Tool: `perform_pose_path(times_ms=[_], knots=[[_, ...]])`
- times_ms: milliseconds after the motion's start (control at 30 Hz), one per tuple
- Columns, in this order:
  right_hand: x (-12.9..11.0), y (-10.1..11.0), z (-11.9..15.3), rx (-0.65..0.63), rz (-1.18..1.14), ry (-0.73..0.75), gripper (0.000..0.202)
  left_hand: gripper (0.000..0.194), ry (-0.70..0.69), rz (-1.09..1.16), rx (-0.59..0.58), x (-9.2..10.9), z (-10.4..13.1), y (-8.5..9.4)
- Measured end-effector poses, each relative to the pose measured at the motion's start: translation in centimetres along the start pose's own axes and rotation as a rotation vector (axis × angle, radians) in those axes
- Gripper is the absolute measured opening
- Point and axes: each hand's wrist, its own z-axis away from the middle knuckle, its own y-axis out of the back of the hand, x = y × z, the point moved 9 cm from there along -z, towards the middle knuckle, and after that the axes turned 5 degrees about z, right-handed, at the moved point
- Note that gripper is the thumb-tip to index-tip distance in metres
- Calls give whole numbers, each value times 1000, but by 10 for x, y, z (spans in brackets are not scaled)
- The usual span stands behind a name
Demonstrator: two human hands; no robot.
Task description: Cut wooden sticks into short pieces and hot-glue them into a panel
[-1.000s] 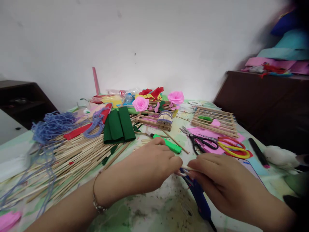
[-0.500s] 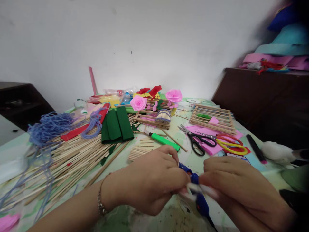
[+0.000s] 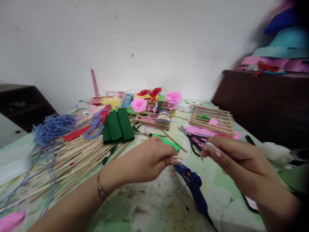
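Note:
My left hand (image 3: 152,158) is closed in a pinch around a short wooden stick (image 3: 179,158), whose pale end sticks out past the fingertips. Just below those fingers, a blue hot glue gun (image 3: 193,185) lies on the table, its cord running toward the front edge. My right hand (image 3: 238,166) is raised to the right of the glue gun, thumb and forefinger pressed together; whatever is between them is too small to make out. Black-handled scissors (image 3: 194,141) lie behind the right fingertips. A green utility knife (image 3: 169,141) is partly covered by my left hand.
Wooden sticks (image 3: 79,164) spread across the left, with blue yarn (image 3: 54,127) and dark green paper (image 3: 118,127) above. A stick frame with paper roses (image 3: 139,104) stands at the back; another stick frame (image 3: 212,119) lies right. A phone (image 3: 251,204) rests near my right wrist.
My hands were together over the glue gun and have moved apart, the right one up and rightward. The glue gun now shows in full, and the phone's edge has come into sight.

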Motion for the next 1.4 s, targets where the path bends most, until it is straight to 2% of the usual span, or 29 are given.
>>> perform_pose_path(times_ms=[133,200,267,333,433,533,600,667,767,833,900,1000,1067,1133,1267,1333,1400], knots=[[-17,1,5,-20,93,77,23,27,82,-90,-66,-8,15,15],[-24,-5,11,-81,101,99,21,26,145,-142,-131,-14,29,13],[-32,-21,20,-166,101,106,22,23,209,-204,-209,-22,45,-1],[-41,-42,32,-246,114,116,24,20,177,-197,-270,-24,60,-26],[-50,-89,57,-427,162,91,26,16,175,-226,-233,-39,80,-60],[-48,-128,78,-560,244,0,22,12,196,-215,-103,-54,95,-70],[-43,-143,83,-562,259,-65,25,25,167,-139,8,-56,101,-59],[-37,-153,81,-522,214,-132,25,34,161,-68,107,-59,104,-37],[-27,-159,67,-385,138,-174,22,26,237,-23,361,-73,104,13],[-23,-167,57,-332,107,-177,20,23,355,45,498,-94,102,34],[-19,-175,47,-309,99,-188,21,23,491,159,599,-124,100,40],[-20,-187,36,-290,104,-201,25,26,611,386,716,-168,102,28],[-22,-193,34,-293,108,-195,26,29,653,400,722,-187,105,16],[-22,-197,36,-310,101,-182,27,29,669,396,687,-197,110,7],[-18,-202,42,-345,62,-176,30,40,697,370,557,-193,119,-4],[-17,-200,44,-351,46,-175,32,48,741,323,430,-188,119,-12],[-21,-189,47,-314,30,-151,32,53,762,289,312,-183,117,-22]])
